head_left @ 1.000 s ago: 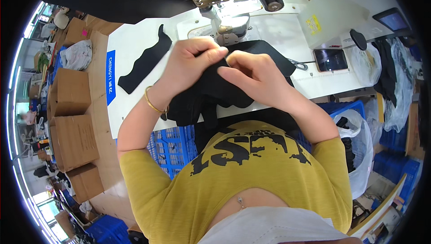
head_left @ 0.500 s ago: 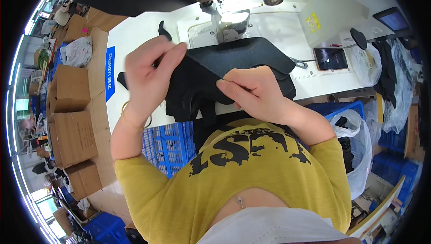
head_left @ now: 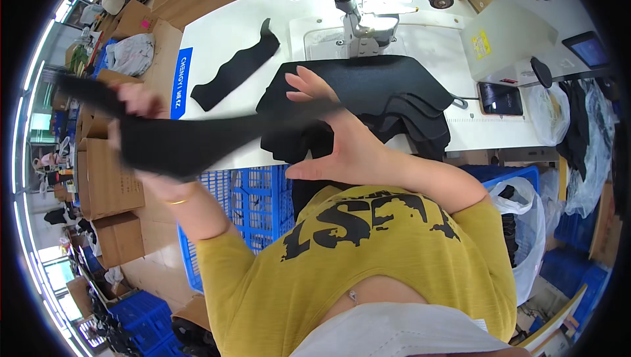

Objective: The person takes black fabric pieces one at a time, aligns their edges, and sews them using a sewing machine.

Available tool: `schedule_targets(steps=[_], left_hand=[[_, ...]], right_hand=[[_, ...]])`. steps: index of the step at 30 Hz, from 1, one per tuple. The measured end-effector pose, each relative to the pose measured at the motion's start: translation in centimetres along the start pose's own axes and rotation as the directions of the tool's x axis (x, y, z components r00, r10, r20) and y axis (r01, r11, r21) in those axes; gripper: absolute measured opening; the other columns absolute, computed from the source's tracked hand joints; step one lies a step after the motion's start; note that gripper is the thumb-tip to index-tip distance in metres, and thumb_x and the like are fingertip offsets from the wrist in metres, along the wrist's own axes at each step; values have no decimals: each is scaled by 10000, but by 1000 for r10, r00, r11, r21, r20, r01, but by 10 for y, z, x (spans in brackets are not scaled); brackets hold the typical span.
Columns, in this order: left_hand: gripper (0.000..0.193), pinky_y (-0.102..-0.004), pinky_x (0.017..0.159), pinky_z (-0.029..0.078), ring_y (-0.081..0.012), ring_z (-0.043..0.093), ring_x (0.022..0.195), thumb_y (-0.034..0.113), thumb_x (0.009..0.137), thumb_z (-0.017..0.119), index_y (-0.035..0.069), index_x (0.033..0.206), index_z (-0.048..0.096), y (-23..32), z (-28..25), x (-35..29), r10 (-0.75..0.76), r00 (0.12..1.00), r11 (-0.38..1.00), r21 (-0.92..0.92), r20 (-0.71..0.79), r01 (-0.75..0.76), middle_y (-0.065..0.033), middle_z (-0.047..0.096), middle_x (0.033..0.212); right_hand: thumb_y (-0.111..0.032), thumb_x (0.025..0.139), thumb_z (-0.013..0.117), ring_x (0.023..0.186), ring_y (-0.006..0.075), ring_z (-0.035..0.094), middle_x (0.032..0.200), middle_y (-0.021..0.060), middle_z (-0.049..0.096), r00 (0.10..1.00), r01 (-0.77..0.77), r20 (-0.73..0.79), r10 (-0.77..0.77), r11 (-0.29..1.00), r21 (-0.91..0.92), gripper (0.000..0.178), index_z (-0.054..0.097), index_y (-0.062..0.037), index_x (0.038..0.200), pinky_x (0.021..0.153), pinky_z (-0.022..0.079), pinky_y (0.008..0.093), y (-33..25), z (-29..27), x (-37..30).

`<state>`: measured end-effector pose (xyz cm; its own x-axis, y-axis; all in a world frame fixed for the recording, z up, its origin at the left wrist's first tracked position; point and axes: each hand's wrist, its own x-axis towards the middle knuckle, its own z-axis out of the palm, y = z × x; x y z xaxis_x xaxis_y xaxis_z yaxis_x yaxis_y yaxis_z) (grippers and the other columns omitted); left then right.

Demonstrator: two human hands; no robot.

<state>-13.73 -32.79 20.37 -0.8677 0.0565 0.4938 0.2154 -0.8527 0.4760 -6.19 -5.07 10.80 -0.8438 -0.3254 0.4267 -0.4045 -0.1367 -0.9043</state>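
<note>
My left hand (head_left: 139, 99), smeared by motion, is closed on a black fabric piece (head_left: 181, 147) held up off the left side of the table. The cloth covers much of that hand, and its blurred narrow end stretches across to my right hand (head_left: 348, 143). My right hand is open, thumb and fingers spread wide, over the left part of a pile of black fabric pieces (head_left: 368, 81). That pile lies in front of the sewing machine (head_left: 365, 25). A separate wavy-edged black fabric strip (head_left: 236, 68) lies flat left of the pile.
Right of the pile, scissors handles (head_left: 460, 102) and a phone (head_left: 501, 99) lie on the white table (head_left: 204, 35). A blue plastic basket (head_left: 263, 206) stands below the front edge. Cardboard boxes (head_left: 105, 179) line the left; a white plastic bag (head_left: 529, 225) hangs at right.
My left hand has pulled a black fabric piece leftward, away from the pile. My right hand has gone from a pinch on the cloth to spread fingers. The view has shifted slightly.
</note>
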Motion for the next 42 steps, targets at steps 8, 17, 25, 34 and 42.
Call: schedule_targets(steps=[8,17,25,34,42], left_hand=[[169,-263,546,353,-128,398,610,187,1008,500,31,1047,549,-85,-50,-80,8,806,926,309,-592,217,-12,445,751],[176,-249,516,316,-118,407,577,136,992,459,10,1056,563,-104,-65,-89,-201,773,945,88,-602,315,-30,501,769],[189,-256,540,347,-137,413,600,129,1002,456,-18,1071,551,-91,-61,-81,-343,794,934,-97,-502,343,-58,486,800],[257,-361,1011,440,-238,601,1096,106,1036,426,-53,1212,525,-129,-3,-23,270,957,90,987,105,-134,-180,623,1180],[794,-308,818,498,-220,669,904,623,1013,220,-63,1273,525,-135,-17,-40,-282,956,212,977,83,-22,-189,673,1116]], right_hand=[[7,751,742,1090,188,615,1486,162,383,994,-63,61,89,938,-340,767,395,-86,1429,723,540,286,-2,-52,-23],[-83,761,773,1197,259,549,1487,183,340,948,-183,-299,107,954,-239,903,248,-41,1494,841,539,306,-3,-52,-7],[-75,888,663,862,146,619,962,102,657,948,-294,-171,267,943,-159,341,566,-9,1207,763,512,271,-4,-69,9],[-89,997,507,791,149,703,955,112,689,825,-532,-144,546,837,126,167,607,10,1087,649,544,273,-8,-80,5],[-281,989,569,1062,309,650,1141,193,664,725,-419,562,399,902,-102,381,587,-2,1248,901,501,366,-19,-95,-27]])
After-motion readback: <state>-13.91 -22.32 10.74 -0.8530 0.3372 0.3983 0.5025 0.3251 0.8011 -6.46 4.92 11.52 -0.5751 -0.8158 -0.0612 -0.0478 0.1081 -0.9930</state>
